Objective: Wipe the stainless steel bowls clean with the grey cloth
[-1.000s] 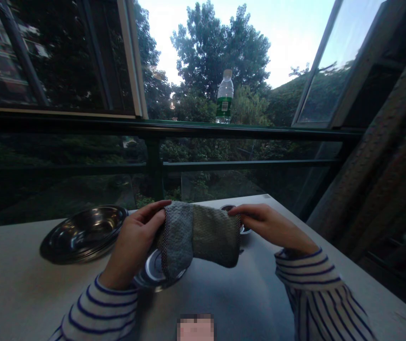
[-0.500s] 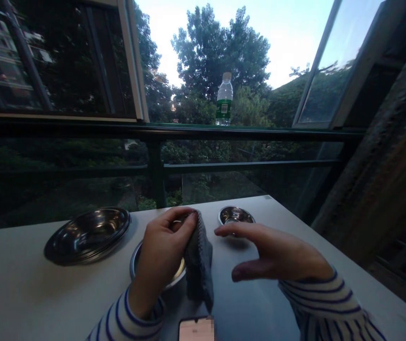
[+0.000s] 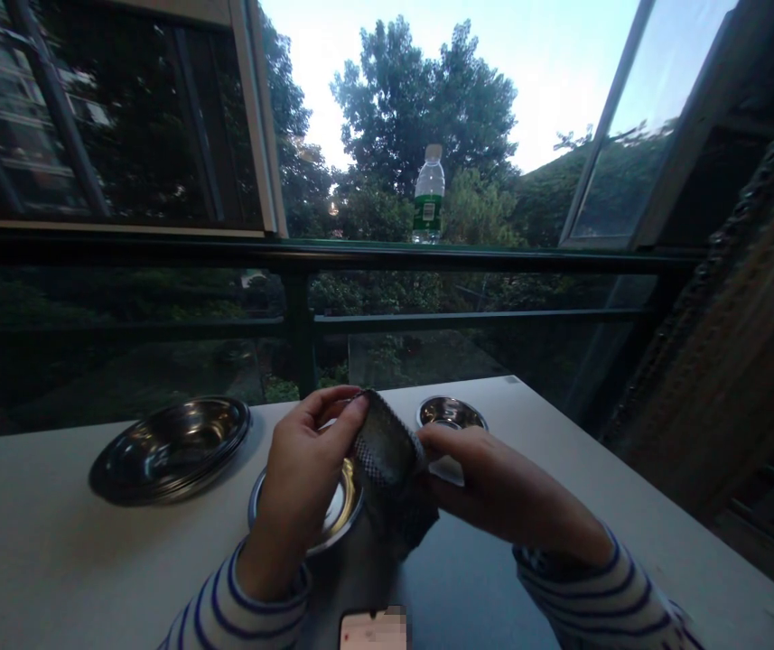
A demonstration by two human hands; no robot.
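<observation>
A dark grey cloth [image 3: 390, 447] with a checked edge is stretched between my two hands above the table. My left hand [image 3: 305, 478] pinches its upper left corner between thumb and fingers. On the other side my right hand [image 3: 495, 478] has its thumb and fingers closed on the cloth's right edge. Part of the cloth hangs down below, dark and slightly blurred. Behind my left hand is a shallow metal bowl [image 3: 348, 510], partly covered by that hand. A smaller metal bowl [image 3: 451, 413] sits beyond my right hand, its near side hidden.
Several nested metal bowls [image 3: 170, 451] stand tilted at the left of the white table [image 3: 34, 542]. A phone [image 3: 373, 629] lies at the near edge. Past the table runs a dark railing [image 3: 495, 259], with a plastic bottle [image 3: 429, 199] upright on the ledge by the window.
My right hand, apart from the cloth with its fingers spread before, has moved left and taken hold of its right edge. The cloth, which hung narrow, is now spread wider.
</observation>
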